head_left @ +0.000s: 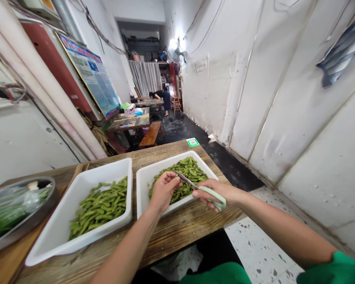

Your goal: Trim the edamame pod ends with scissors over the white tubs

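My right hand (208, 193) is wrapped round the pale green handles of a pair of scissors (214, 198), whose narrow metal blades point left. At the blade tips, the thumb and fingers of my left hand (165, 190) are pinched together; whatever they hold is too small and too covered to make out. Both hands are above a white plastic tub (142, 175) of green soybean pods (189, 169). To the left stands a second white tub (53, 240), with more pods (102, 207) heaped toward its right side.
The tubs stand on a wooden table (177, 240). At its left is a metal basin (55, 193) of bagged greens (8, 217). A QR code card (193, 142) lies at the far edge. Beyond are a bench (150, 134), tables and a person (165, 99) bending over. A white wall runs along the right.
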{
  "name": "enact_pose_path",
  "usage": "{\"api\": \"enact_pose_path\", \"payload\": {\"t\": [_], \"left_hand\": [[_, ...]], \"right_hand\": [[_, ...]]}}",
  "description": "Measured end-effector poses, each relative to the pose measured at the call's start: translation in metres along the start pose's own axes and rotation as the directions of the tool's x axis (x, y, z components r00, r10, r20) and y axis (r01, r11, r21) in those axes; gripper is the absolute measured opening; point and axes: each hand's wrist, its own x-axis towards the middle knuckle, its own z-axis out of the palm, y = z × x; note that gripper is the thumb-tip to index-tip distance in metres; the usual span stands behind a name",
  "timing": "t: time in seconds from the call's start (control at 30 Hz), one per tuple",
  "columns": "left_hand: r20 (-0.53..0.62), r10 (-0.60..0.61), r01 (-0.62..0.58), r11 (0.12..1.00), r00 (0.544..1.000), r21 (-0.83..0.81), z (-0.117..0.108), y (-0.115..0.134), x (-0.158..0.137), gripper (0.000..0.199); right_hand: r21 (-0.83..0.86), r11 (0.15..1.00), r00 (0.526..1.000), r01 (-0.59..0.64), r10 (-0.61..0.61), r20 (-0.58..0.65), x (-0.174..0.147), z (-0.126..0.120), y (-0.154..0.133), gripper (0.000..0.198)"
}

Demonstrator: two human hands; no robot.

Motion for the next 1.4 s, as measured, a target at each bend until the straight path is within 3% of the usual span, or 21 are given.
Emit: {"api": "enact_pose_path", "payload": {"t": [0.17,0.4,0.7,0.8,0.9,0.93,0.97,1.0,1.03,1.1,1.17,1.23,1.33,1.4], "left_hand": [[0.012,-0.058,0.059,0.981,0.998,-0.185,0.001,0.001,0.007,0.017],[-0.05,-0.319,0.268,0.863,0.947,-0.428,-0.004,0.004,0.018,0.017],[-0.034,-0.259,0.21,0.846,0.965,-0.49,-0.005,0.004,0.014,0.023],[-0.039,-0.232,0.189,0.869,0.972,-0.457,-0.018,0.013,0.013,0.024],[-0.219,-0.104,0.033,0.952,0.97,-0.305,-0.054,0.035,0.014,0.023],[-0.303,0.013,-0.071,0.981,0.953,-0.182,-0.07,0.045,0.015,0.023],[-0.41,0.152,-0.17,0.985,0.899,-0.01,-0.086,0.055,0.014,0.021],[-0.481,0.298,-0.222,0.952,0.825,0.209,-0.102,0.064,0.014,0.02],[-0.494,0.424,-0.19,0.87,0.759,0.454,-0.116,0.073,0.013,0.021],[-0.424,0.532,0.016,0.61,0.733,0.792,-0.134,0.086,0.01,0.026],[-0.317,0.573,0.059,0.423,0.756,0.904,-0.135,0.09,0.009,0.033],[-0.182,0.548,-0.066,0.401,0.817,0.914,-0.122,0.083,0.013,0.038],[0.073,0.305,-0.197,0.398,0.95,0.896,-0.091,0.06,0.03,0.03],[0.183,0.105,-0.206,0.302,0.978,0.931,-0.074,0.041,0.047,0.012]], "right_hand": [[0.105,0.994,0.998,-0.029,0.022,0.062,0.0,0.002,0.001,0.039],[0.268,0.963,0.985,-0.027,-0.021,0.174,-0.007,-0.001,-0.003,0.036],[0.18,0.984,1.0,-0.012,0.01,0.009,-0.013,-0.006,0.003,0.037],[0.164,0.986,0.999,-0.021,0.026,-0.028,-0.015,-0.008,0.009,0.038],[0.192,0.981,0.994,-0.018,0.039,-0.104,-0.017,-0.014,0.014,0.039],[0.211,0.977,0.991,-0.011,0.04,-0.131,-0.017,-0.016,0.016,0.04],[0.231,0.973,0.987,-0.003,0.04,-0.156,-0.017,-0.019,0.016,0.04],[0.249,0.969,0.984,0.002,0.042,-0.173,-0.017,-0.021,0.017,0.04],[0.262,0.965,0.982,0.004,0.046,-0.182,-0.017,-0.022,0.017,0.04],[0.276,0.961,0.982,-0.003,0.055,-0.18,-0.015,-0.024,0.017,0.041],[0.28,0.96,0.984,-0.009,0.058,-0.169,-0.012,-0.025,0.018,0.041],[0.283,0.959,0.985,-0.006,0.055,-0.164,-0.008,-0.024,0.021,0.041],[0.284,0.959,0.982,0.006,0.048,-0.182,0.0,-0.024,0.027,0.039],[0.272,0.962,0.977,0.011,0.049,-0.21,0.005,-0.024,0.031,0.038]]}}
